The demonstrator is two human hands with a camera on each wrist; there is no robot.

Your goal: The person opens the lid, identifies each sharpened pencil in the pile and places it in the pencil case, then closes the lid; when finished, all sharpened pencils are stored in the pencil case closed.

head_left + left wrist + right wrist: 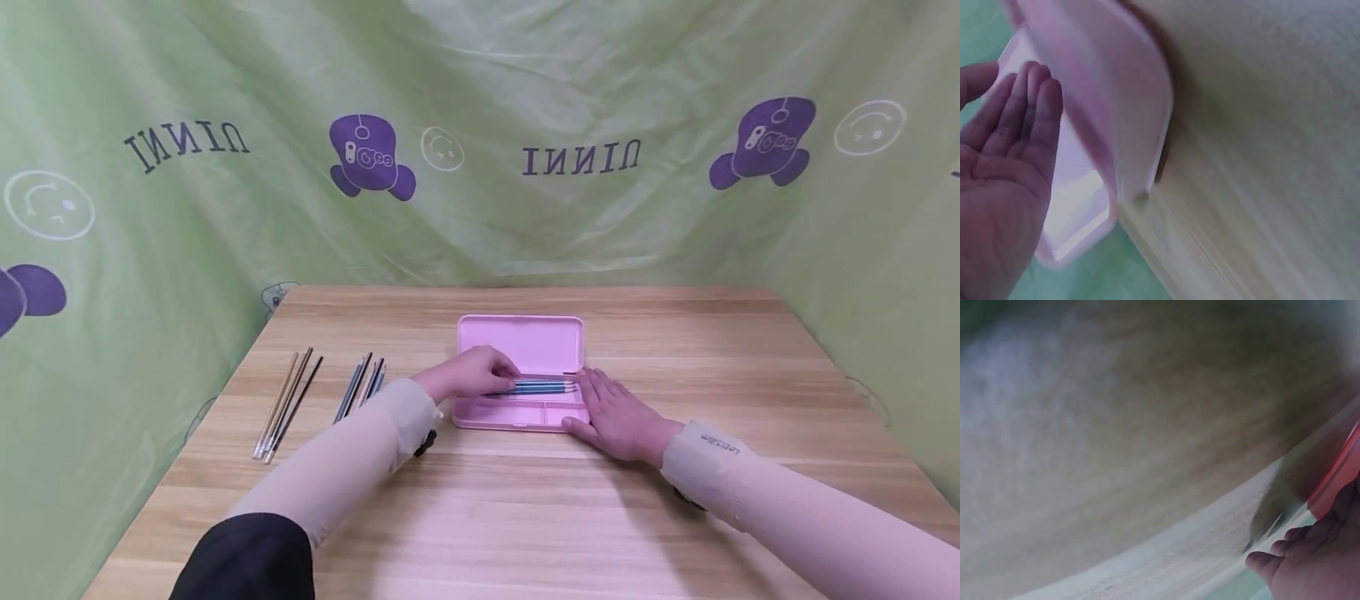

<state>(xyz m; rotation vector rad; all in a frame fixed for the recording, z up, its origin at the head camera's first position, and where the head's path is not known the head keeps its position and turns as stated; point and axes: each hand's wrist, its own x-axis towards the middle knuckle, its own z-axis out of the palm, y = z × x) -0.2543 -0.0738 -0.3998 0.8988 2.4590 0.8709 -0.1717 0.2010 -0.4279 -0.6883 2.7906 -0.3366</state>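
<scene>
A pink pencil case [520, 427] lies with its lid [521, 343] raised at the back. Several teal pencils [542, 387] lie in its rear compartment, pointed ends to the right. My left hand [472, 372] is over the left part of the case, fingertips close to the pencils. In the left wrist view, that hand [1013, 150] has its thumb apart from gently bent fingers, with nothing visible between them. My right hand [622, 417] rests against the case's right end, fingers extended and thumb at the front corner. Only part of this hand [1316, 562] shows in the right wrist view.
Left of the case lie two groups of slim sticks: brown and dark pencils or brushes [287, 406] at the far left, and bluish and dark pencils [354, 387] partly behind my left forearm. A green printed curtain [480, 225] hangs around the wooden table [480, 517].
</scene>
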